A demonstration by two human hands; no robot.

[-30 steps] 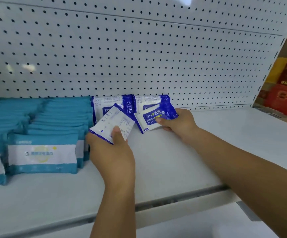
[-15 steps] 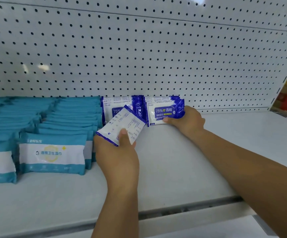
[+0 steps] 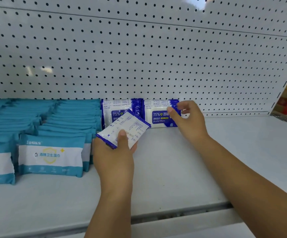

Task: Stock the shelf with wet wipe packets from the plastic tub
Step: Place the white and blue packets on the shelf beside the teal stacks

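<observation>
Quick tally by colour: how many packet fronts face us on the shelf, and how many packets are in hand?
Teal packet fronts: 2, one cut off at the left edge
Blue packet fronts: 2
Held packet, back up, in the left hand: 1 seen
Total: 5; packets lined behind the fronts can't be counted.

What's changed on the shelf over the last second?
The right hand carried its blue packet back, stood it upright at the front of the right-hand stack by the pegboard, and appears to have let go, fingers loosened beside it. The left hand still holds the other packet, printed back up; the teal packets are unmoved.
</observation>
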